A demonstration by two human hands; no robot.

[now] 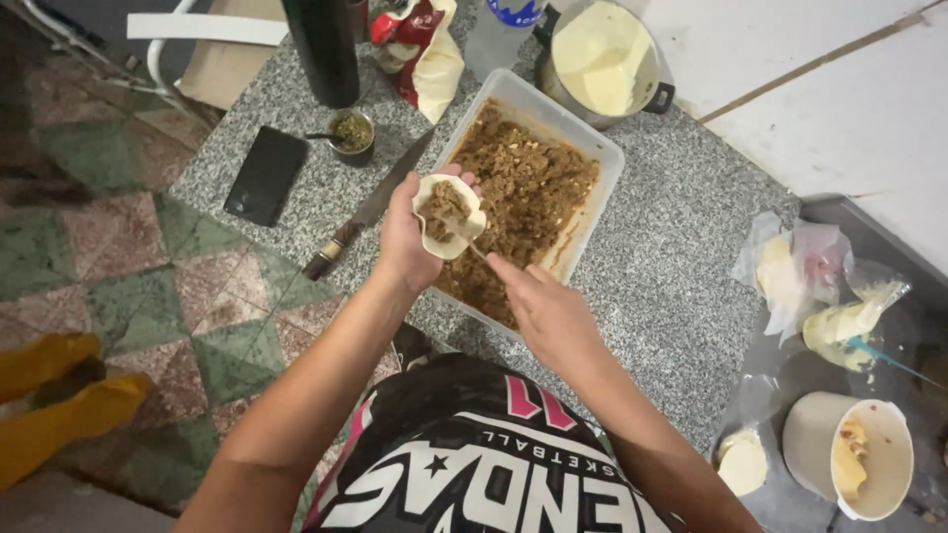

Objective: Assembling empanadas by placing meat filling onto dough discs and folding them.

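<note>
left hand (410, 237) cupped the dough disc (449, 215); right hand (548, 311) gripped a spoon (478, 251). kept the mince central, off the rim, above the filling tray (602, 148).

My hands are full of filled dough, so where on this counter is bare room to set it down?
Bare granite lies right of the filling tray, toward the plastic bags, and left of the knife around the phone. The far edge by the pot is crowded.
</note>
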